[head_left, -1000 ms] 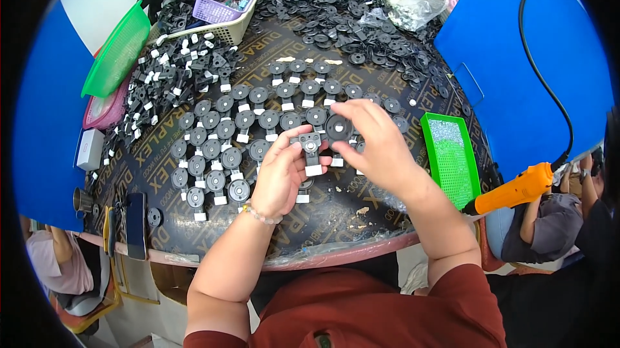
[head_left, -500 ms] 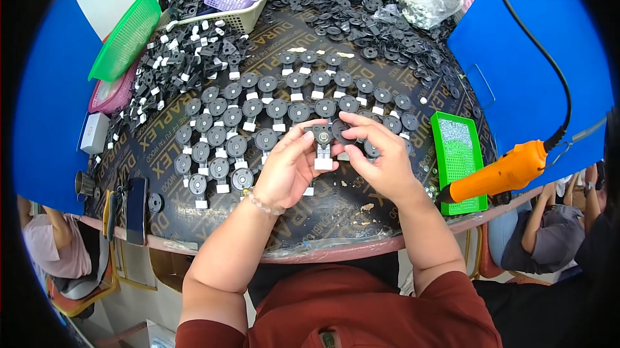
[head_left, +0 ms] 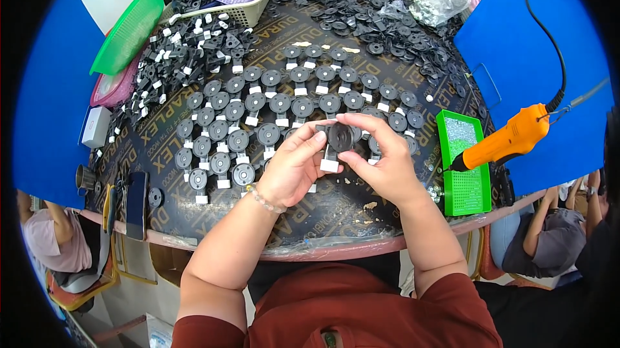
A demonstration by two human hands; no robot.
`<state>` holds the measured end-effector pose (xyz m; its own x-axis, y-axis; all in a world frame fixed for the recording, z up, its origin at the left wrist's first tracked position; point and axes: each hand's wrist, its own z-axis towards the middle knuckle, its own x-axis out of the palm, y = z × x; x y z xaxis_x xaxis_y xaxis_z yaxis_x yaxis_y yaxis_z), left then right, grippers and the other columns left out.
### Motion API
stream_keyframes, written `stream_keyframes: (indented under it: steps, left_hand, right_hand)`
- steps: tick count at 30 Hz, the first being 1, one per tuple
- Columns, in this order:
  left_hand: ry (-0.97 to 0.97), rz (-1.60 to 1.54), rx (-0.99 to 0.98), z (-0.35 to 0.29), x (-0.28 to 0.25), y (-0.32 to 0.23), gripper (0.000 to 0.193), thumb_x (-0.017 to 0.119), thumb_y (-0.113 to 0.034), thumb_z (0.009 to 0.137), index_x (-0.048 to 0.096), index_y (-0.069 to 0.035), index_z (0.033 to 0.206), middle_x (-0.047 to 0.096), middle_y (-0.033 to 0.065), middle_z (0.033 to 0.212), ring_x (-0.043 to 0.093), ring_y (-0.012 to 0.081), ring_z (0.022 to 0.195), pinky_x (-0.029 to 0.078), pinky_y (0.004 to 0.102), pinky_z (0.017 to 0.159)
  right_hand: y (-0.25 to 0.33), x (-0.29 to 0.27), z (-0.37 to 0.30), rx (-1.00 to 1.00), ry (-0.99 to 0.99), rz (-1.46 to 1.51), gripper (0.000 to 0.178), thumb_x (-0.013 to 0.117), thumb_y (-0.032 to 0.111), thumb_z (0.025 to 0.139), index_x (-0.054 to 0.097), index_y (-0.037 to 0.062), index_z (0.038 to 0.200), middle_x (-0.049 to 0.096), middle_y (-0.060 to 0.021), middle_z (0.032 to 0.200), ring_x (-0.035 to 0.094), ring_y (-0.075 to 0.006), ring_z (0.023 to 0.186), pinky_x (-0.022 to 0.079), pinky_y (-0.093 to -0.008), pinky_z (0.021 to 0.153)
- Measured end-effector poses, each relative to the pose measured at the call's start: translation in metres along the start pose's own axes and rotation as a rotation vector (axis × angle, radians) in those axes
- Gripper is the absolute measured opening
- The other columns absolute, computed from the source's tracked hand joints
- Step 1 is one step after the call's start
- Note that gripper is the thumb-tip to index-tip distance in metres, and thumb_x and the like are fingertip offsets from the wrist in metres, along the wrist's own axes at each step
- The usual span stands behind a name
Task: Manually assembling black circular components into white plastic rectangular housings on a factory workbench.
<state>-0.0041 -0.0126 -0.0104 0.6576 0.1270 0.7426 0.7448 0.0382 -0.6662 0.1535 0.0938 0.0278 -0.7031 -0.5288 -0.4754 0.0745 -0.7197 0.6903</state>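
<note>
My left hand (head_left: 292, 166) grips a black plastic bracket with a white end block (head_left: 329, 165). Between the thumb and fingers of my right hand (head_left: 382, 162) is a round black disc (head_left: 340, 137), held against the bracket's face so that it covers most of the bracket. Whether the two are joined cannot be seen. Beyond and left of my hands, rows of similar disc-and-bracket pieces (head_left: 268, 133) lie on the dark printed tabletop (head_left: 271, 219), their white ends toward me.
At right, an orange electric screwdriver (head_left: 510, 135) hangs over a green tray (head_left: 462, 201) of small metal parts. Black discs (head_left: 361, 12) are heaped at the back, brackets (head_left: 194, 51) at back left. Baskets (head_left: 132, 31), a phone (head_left: 137, 206) and a metal cup (head_left: 84, 179) stand left.
The disc in my right hand has moved left onto the bracket, hiding its face. The orange screwdriver has swung slightly up and right, and the view has shifted a little.
</note>
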Motion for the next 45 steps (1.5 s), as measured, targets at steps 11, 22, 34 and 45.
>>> stream_keyframes:
  steps: [11, 22, 34, 45]
  left_hand:
    - [0.037, 0.017, 0.02, -0.002, -0.002, 0.002, 0.038, 0.045, -0.024, 0.104, 0.048, -0.004, 0.137, 0.062, 0.0096, 0.122, 0.063, 0.0203, 0.109, 0.057, 0.0352, 0.081]
    - [0.016, 0.078, 0.071, -0.004, 0.007, 0.003, 0.04, 0.043, -0.022, 0.105, 0.046, 0.001, 0.137, 0.062, 0.0137, 0.124, 0.064, 0.0252, 0.11, 0.055, 0.0383, 0.092]
    - [-0.064, 0.36, 0.086, -0.003, -0.005, 0.011, 0.038, 0.057, -0.018, 0.1, 0.05, -0.008, 0.136, 0.064, 0.0014, 0.098, 0.061, 0.0065, 0.088, 0.054, 0.026, 0.08]
    - [0.411, 0.542, 0.605, -0.074, 0.089, -0.041, 0.071, 0.038, -0.068, 0.095, 0.063, -0.008, 0.121, 0.05, 0.02, 0.138, 0.034, 0.036, 0.14, 0.018, 0.0533, 0.117]
  right_hand:
    - [0.001, -0.008, 0.001, 0.12, 0.086, 0.123, 0.053, 0.075, 0.002, 0.076, 0.06, 0.0019, 0.126, 0.067, -0.0135, 0.12, 0.064, -0.0287, 0.111, 0.049, -0.0371, 0.097]
    - [0.005, -0.006, 0.001, 0.045, 0.065, -0.009, 0.052, 0.077, 0.002, 0.073, 0.063, 0.0023, 0.123, 0.069, -0.012, 0.117, 0.063, -0.0265, 0.112, 0.048, -0.0376, 0.099]
    - [0.011, -0.008, 0.002, -0.03, 0.144, -0.066, 0.053, 0.078, 0.005, 0.072, 0.063, 0.0049, 0.123, 0.066, -0.0138, 0.116, 0.063, -0.0315, 0.107, 0.051, -0.0387, 0.091]
    - [-0.049, -0.027, 0.077, 0.163, -0.412, -0.272, 0.048, 0.068, 0.007, 0.074, 0.06, 0.0008, 0.121, 0.066, -0.0164, 0.112, 0.062, -0.0309, 0.107, 0.047, -0.0391, 0.096]
